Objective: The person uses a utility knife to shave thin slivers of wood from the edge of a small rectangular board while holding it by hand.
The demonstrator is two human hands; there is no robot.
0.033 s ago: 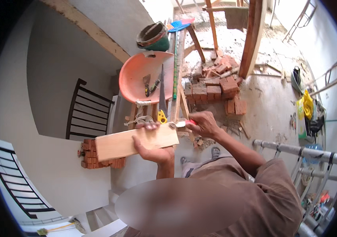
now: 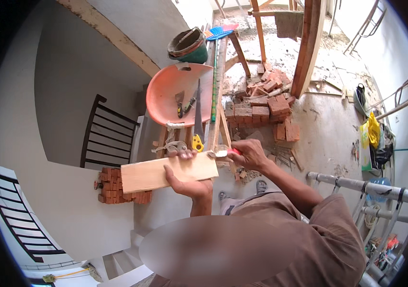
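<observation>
My left hand (image 2: 188,185) is closed round a pale wooden board (image 2: 141,178), thumb on its face and fingertips over its far edge. My right hand (image 2: 250,154) grips a small red tool with a metal end (image 2: 222,151), held at the board's upper right edge; its exact kind is hard to make out. Just beyond the board lies a saw (image 2: 197,141) with a yellow handle, its blade reaching into an orange plastic tub (image 2: 163,95). Two dark-handled hand tools (image 2: 181,107) lie in the tub. A green strip (image 2: 214,81) runs beside it on the wooden bench (image 2: 220,71).
A mortar bucket (image 2: 187,50) and a blue plastic item (image 2: 218,33) sit at the back. Brick piles (image 2: 278,107) lie right of the bench and at lower left (image 2: 109,186). Wooden posts (image 2: 305,57), a metal scaffold frame (image 2: 357,184), bags (image 2: 373,131) and a black railing (image 2: 108,131) surround me.
The board, my hands and the red tool have shifted slightly right relative to the picture, along with the background. My grip looks the same.
</observation>
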